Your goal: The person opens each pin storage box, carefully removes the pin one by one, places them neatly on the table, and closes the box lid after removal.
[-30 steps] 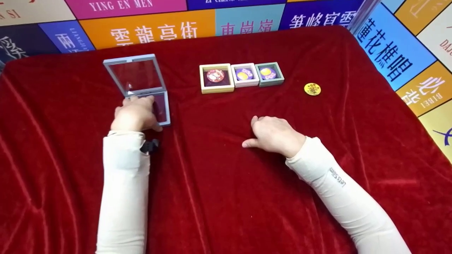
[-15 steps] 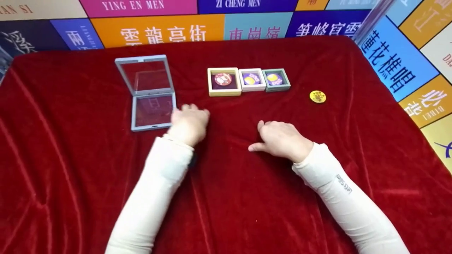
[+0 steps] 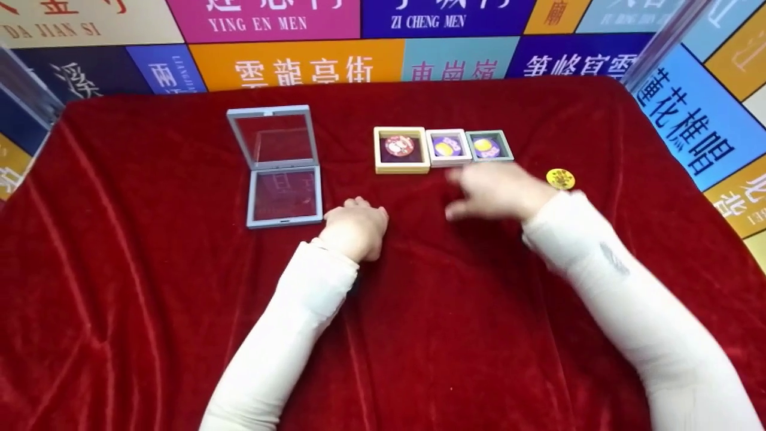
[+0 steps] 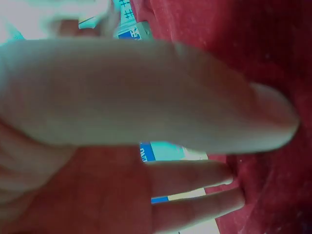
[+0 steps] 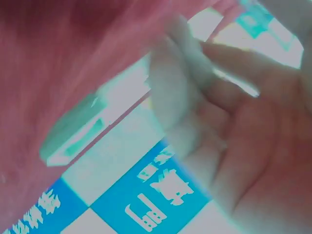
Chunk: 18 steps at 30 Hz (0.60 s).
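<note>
My left hand (image 3: 357,230) rests on the red cloth, beside the lower right corner of a blue-grey display frame (image 3: 285,224) whose clear-windowed lid stands raised. Its thumb (image 4: 146,97) and fingers are straight and hold nothing. Blurred by motion, my right hand (image 3: 502,190) is over the cloth with loosely bent fingers and nothing in them. Just beyond it lies a small green frame (image 3: 507,145) with a purple and yellow badge (image 3: 486,147). To its right is a loose round yellow badge (image 3: 560,179), close by the wrist.
A cream frame (image 3: 402,169) with a red badge (image 3: 399,146) and a white frame (image 3: 450,161) with a purple badge (image 3: 447,147) stand in a row with the green one. Colourful panels (image 3: 299,66) with lettering rise behind the table.
My left hand has left the blue-grey frame and moved right onto the cloth beside it. My right hand has moved forward, towards the small frames. The head view has shifted.
</note>
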{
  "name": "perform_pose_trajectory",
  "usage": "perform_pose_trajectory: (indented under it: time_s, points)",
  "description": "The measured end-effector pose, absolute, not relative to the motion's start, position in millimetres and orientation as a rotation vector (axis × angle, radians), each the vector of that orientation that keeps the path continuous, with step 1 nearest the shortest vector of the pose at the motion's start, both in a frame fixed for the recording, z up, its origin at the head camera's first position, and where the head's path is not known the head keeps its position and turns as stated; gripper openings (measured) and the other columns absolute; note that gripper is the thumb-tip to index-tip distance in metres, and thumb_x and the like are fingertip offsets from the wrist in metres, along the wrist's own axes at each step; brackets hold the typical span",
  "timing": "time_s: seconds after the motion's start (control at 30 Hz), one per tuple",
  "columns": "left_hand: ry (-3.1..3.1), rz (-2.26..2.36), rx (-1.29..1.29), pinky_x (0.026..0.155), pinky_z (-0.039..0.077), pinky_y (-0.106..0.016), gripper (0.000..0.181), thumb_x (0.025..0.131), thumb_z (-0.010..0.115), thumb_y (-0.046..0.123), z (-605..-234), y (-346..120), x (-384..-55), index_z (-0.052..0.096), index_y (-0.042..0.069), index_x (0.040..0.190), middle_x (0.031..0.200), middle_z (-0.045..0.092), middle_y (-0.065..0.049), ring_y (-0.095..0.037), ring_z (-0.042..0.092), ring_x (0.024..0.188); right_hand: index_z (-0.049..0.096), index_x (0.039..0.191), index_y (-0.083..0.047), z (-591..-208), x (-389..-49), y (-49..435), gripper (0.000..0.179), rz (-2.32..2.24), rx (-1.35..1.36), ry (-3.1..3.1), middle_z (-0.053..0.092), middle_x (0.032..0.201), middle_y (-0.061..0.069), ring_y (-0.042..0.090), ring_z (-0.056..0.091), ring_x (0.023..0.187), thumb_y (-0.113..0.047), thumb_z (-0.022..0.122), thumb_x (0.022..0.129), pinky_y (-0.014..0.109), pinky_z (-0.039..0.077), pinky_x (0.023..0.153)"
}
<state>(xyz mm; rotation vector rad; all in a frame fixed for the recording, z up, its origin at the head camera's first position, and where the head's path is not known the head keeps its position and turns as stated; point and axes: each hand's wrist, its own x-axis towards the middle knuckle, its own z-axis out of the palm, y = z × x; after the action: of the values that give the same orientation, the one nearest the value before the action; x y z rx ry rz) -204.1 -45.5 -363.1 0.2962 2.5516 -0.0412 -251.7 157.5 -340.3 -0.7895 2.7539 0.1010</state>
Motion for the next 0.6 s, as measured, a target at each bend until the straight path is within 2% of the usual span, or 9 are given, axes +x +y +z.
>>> perform_pose_trajectory:
  time_s: [0.07, 0.13, 0.2, 0.3, 0.4, 0.53, 0.6]
  points:
    - [2.559, -0.031, 0.299, 0.092, 0.046, -0.055, 0.065, 0.081, 0.065, 0.018, -363, -46, -204, 0.041, 0.014, 0.141, 0.148, 0.034, -0.022, -0.035, 0.039, 0.130, 0.055, 0.126, -0.006, -336, -269, 151, 0.059, 0.043, -0.826, 2.808, 0.061, 0.113, 0.020, 0.037, 0.058, 0.107, -0.039, 0.072, 0.079, 0.054, 0.046, 0.091]
    - [2.571, -0.034, 0.295, 0.091, 0.046, -0.052, 0.061, 0.079, 0.067, 0.018, -363, -48, -203, 0.046, 0.013, 0.137, 0.145, 0.037, -0.021, -0.034, 0.041, 0.127, 0.041, 0.141, -0.005, -334, -285, 141, 0.075, -0.027, -0.829, 2.839, 0.049, 0.133, 0.024, 0.040, 0.047, 0.124, -0.036, 0.073, 0.080, 0.055, 0.039, 0.103]
    - [2.577, -0.043, 0.298, 0.091, 0.047, -0.050, 0.062, 0.076, 0.073, 0.023, -364, -48, -202, 0.051, 0.013, 0.133, 0.141, 0.041, -0.021, -0.033, 0.043, 0.124, 0.031, 0.147, -0.006, -336, -297, 130, 0.084, -0.082, -0.794, 2.836, 0.035, 0.146, 0.025, 0.041, 0.034, 0.135, -0.035, 0.073, 0.079, 0.056, 0.032, 0.109]
    - [2.569, -0.049, 0.306, 0.090, 0.048, -0.047, 0.075, 0.065, 0.084, 0.037, -366, -45, -198, 0.054, 0.013, 0.129, 0.133, 0.046, -0.020, -0.032, 0.047, 0.120, 0.021, 0.151, -0.008, -345, -313, 115, 0.093, -0.123, -0.728, 2.761, 0.021, 0.155, 0.024, 0.039, 0.018, 0.144, -0.036, 0.073, 0.079, 0.057, 0.023, 0.114]
    - [2.555, -0.054, 0.314, 0.086, 0.051, -0.045, 0.090, 0.055, 0.088, 0.049, -367, -44, -196, 0.053, 0.013, 0.129, 0.125, 0.049, -0.018, -0.032, 0.049, 0.116, 0.016, 0.152, -0.007, -357, -327, 105, 0.094, -0.129, -0.693, 2.669, 0.013, 0.157, 0.024, 0.040, 0.009, 0.147, -0.035, 0.071, 0.081, 0.056, 0.015, 0.117]
    - [2.561, -0.082, 0.314, 0.085, 0.052, -0.042, 0.090, 0.055, 0.088, 0.050, -364, -46, -199, 0.052, 0.013, 0.129, 0.124, 0.048, -0.017, -0.030, 0.048, 0.115, 0.014, 0.151, -0.003, -364, -344, 96, 0.093, -0.149, -0.699, 2.627, 0.014, 0.157, 0.024, 0.040, 0.008, 0.147, -0.028, 0.071, 0.082, 0.051, 0.010, 0.120]
    - [2.560, -0.094, 0.312, 0.088, 0.051, -0.040, 0.092, 0.055, 0.088, 0.050, -362, -49, -202, 0.052, 0.012, 0.130, 0.129, 0.046, -0.019, -0.031, 0.047, 0.116, 0.015, 0.151, -0.002, -364, -351, 92, 0.093, -0.164, -0.708, 2.631, 0.018, 0.156, 0.024, 0.039, 0.013, 0.146, -0.025, 0.071, 0.081, 0.048, 0.012, 0.120]
